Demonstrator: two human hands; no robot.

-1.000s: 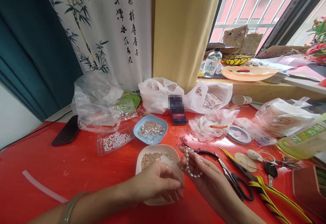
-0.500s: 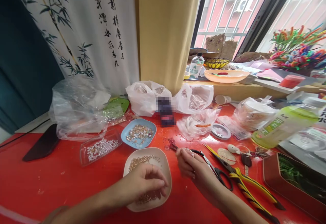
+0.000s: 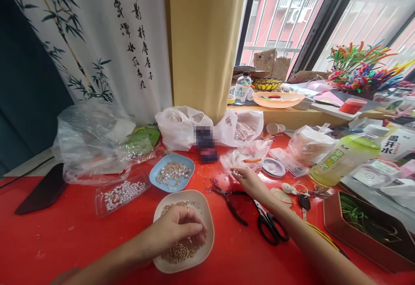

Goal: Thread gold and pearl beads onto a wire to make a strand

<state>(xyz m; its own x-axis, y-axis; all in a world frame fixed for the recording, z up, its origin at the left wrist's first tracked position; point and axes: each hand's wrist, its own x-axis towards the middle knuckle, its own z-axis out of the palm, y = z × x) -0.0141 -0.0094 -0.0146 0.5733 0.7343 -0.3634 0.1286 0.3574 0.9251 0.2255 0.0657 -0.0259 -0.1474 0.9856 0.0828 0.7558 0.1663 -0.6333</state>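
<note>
My left hand [image 3: 184, 228] hovers over a cream bowl [image 3: 210, 237] of small gold beads [image 3: 180, 252]. Its fingers curl in towards the thumb; whatever they hold is too small or hidden to name. My right hand [image 3: 244, 177] is stretched forward to the near edge of a crumpled clear plastic bag [image 3: 259, 151], its fingers bent together and their tips partly hidden. Whether it grips the bag cannot be made out. Just behind the bowl stands a blue dish [image 3: 154, 179] of mixed gold and white beads. A clear tray [image 3: 99, 203] of white pearl beads lies to its left.
Dark-handled pliers [image 3: 235, 209] and black-handled scissors [image 3: 272, 228] lie beneath my right forearm. Further right are a key [image 3: 304, 202], a green-tinted bottle [image 3: 343, 159] and a brown box [image 3: 333, 224]. White plastic bags [image 3: 181, 125] line the back. A dark phone-like slab [image 3: 42, 190] lies left.
My right hand has moved forward, from beside the bowl to the clear bag, uncovering the dark-handled pliers. My left hand stays over the bowl. The whole view has shifted slightly.
</note>
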